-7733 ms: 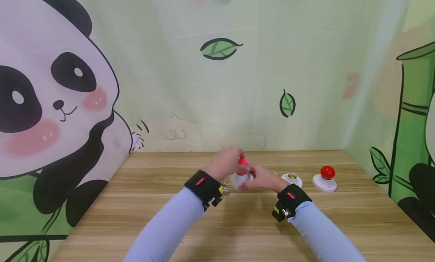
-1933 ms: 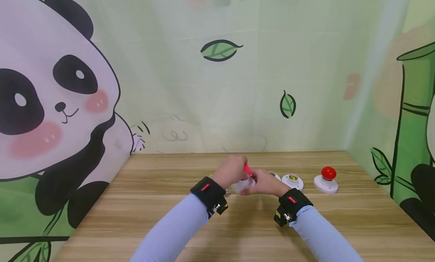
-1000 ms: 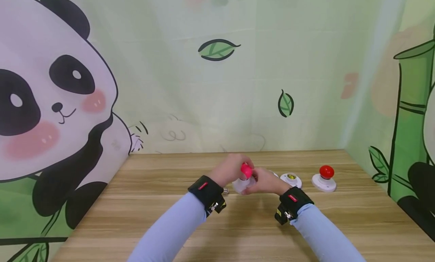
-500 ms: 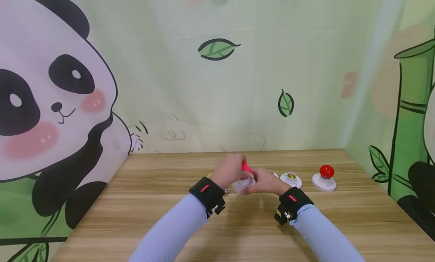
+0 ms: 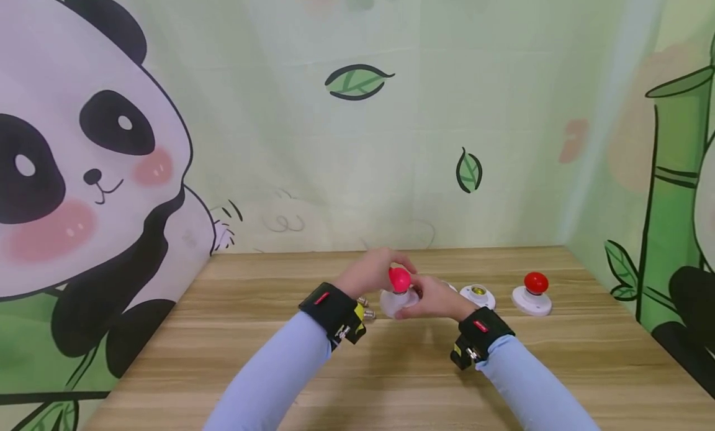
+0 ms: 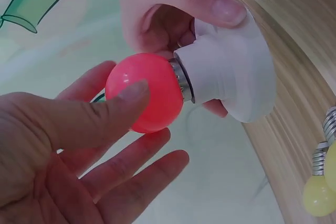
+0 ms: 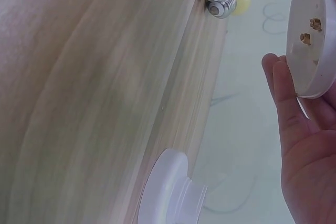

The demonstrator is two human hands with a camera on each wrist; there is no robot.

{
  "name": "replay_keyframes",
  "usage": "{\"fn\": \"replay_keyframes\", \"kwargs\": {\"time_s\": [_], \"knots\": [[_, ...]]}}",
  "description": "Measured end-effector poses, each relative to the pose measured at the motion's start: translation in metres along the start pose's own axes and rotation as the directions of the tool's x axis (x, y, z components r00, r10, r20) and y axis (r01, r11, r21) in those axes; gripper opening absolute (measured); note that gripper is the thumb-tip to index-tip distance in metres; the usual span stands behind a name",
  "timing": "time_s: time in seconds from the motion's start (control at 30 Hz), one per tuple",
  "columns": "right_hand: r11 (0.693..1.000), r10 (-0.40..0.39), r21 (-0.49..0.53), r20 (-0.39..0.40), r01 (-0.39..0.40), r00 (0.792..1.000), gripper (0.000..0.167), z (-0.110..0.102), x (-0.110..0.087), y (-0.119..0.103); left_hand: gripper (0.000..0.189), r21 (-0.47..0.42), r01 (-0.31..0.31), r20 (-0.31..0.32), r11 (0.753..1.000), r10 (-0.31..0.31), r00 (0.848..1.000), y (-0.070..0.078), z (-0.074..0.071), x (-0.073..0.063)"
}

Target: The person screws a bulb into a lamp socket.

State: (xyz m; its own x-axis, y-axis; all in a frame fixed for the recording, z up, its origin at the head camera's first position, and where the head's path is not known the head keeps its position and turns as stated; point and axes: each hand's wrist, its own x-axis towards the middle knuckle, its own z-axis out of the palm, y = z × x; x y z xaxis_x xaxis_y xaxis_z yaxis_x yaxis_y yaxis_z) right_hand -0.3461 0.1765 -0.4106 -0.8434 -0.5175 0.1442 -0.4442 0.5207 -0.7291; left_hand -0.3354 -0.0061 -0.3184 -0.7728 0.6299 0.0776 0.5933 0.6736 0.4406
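My right hand (image 5: 441, 297) grips a white lamp holder (image 6: 247, 72) by its round base, thumb across the flange. The holder is raised off the table, and brass screws show on its underside in the right wrist view. A red light bulb (image 6: 147, 95) sits in its socket, with a strip of metal thread showing at the neck. Around the bulb, my left hand (image 5: 371, 272) has its fingers spread and loosely extended. In the left wrist view the left thumb overlaps the bulb, and the index finger is partly hidden behind it.
Yellow bulbs (image 6: 318, 195) with metal screw ends lie on the wooden table (image 5: 447, 375) near my left wrist. To the right are a bulbless lamp holder (image 5: 477, 296), another mostly behind my right hand, and one bearing a red bulb (image 5: 536, 283). A printed cloth (image 5: 279, 139) hangs behind.
My left fingers have repeatedly closed on and loosened around the red bulb. In the last half second the left hand has drawn back left, uncovering the bulb. The right hand keeps its hold.
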Motion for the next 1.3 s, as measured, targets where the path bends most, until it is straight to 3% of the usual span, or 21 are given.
{"fn": "replay_keyframes", "kwargs": {"time_s": [0.23, 0.37, 0.5, 0.7, 0.87, 1.0, 1.1, 1.17, 1.3], "knots": [[1.0, -0.007, -0.026, -0.016, 0.006, 1.0, 0.052, 0.0, 0.001, 0.002, 0.024, 0.047, -0.04, -0.001, 0.998, 0.04, 0.999, 0.0, -0.001, 0.003], [1.0, -0.018, -0.014, -0.01, 0.018, 1.0, 0.052, -0.001, 0.002, 0.003, 0.024, 0.07, 0.014, -0.015, 0.997, -0.013, 1.0, 0.001, 0.002, 0.005], [1.0, -0.03, -0.001, -0.001, 0.03, 1.0, 0.054, -0.001, 0.002, 0.003, 0.024, 0.151, 0.082, -0.063, 0.985, -0.073, 0.995, 0.004, 0.005, 0.006], [0.999, -0.044, -0.019, -0.003, 0.043, 0.999, 0.053, 0.0, 0.003, 0.004, 0.037, 0.232, 0.157, -0.152, 0.96, -0.123, 0.981, 0.007, 0.011, 0.004], [0.998, -0.047, -0.037, -0.004, 0.047, 0.999, 0.055, 0.001, 0.002, 0.005, 0.046, 0.258, 0.182, -0.165, 0.949, -0.142, 0.976, 0.008, 0.014, 0.003], [0.998, -0.048, -0.035, -0.009, 0.047, 0.999, 0.056, 0.001, 0.002, 0.006, 0.067, 0.212, 0.154, -0.129, 0.965, -0.128, 0.983, 0.006, 0.011, 0.003], [0.999, -0.037, -0.026, -0.004, 0.036, 0.999, 0.057, 0.001, 0.003, 0.006, 0.071, 0.127, 0.077, -0.049, 0.989, -0.072, 0.996, 0.002, 0.004, 0.002], [0.999, -0.033, -0.024, 0.0, 0.033, 0.999, 0.056, 0.001, 0.003, 0.006, 0.064, 0.074, 0.01, 0.016, 0.997, -0.012, 1.0, 0.0, 0.0, 0.002], [1.0, -0.012, -0.014, 0.002, 0.012, 1.0, 0.058, 0.001, 0.001, 0.005, 0.037, 0.042, -0.088, 0.096, 0.995, 0.084, 0.992, -0.005, -0.003, 0.002]]}}
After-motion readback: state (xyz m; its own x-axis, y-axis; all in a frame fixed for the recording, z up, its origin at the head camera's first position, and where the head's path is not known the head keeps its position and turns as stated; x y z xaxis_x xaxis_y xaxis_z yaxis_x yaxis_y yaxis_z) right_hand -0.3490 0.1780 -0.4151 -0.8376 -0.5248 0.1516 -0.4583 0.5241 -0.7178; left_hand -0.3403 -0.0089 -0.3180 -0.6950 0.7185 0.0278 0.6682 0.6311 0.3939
